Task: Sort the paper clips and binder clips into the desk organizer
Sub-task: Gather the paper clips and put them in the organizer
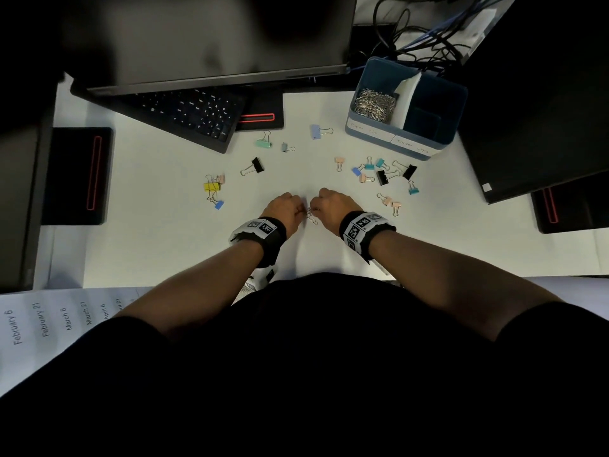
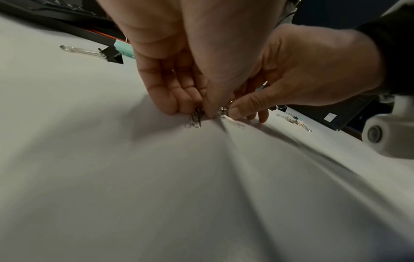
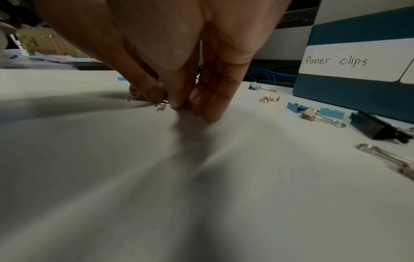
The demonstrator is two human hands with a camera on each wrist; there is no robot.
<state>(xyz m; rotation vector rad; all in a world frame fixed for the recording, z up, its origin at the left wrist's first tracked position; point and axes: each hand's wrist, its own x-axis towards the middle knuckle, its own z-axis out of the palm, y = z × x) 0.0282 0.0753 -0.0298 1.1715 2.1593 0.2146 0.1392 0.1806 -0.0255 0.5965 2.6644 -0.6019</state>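
My two hands meet low over the white desk, near its front edge. The left hand point(image 1: 298, 211) pinches a small bunch of silver paper clips point(image 2: 195, 119) between thumb and curled fingers. The right hand point(image 1: 315, 209) pinches more of the paper clips point(image 2: 224, 109). One loose clip point(image 3: 161, 106) lies just beside its fingertips point(image 3: 209, 116). The blue desk organizer point(image 1: 369, 135) stands at the back right. Its left compartment, labelled "Paper clips", holds a heap of paper clips point(image 1: 374, 104). Coloured binder clips point(image 1: 382, 174) are scattered in front of it, and others point(image 1: 214, 188) lie to the left.
A black keyboard point(image 1: 194, 117) and a monitor point(image 1: 214, 37) sit at the back left, with a second monitor point(image 1: 540, 127) at the right and cables point(image 1: 428, 34) behind the organizer. Dark stand bases point(image 1: 77, 176) flank the desk. A printed sheet of dates point(image 1: 49, 321) hangs at the front left.
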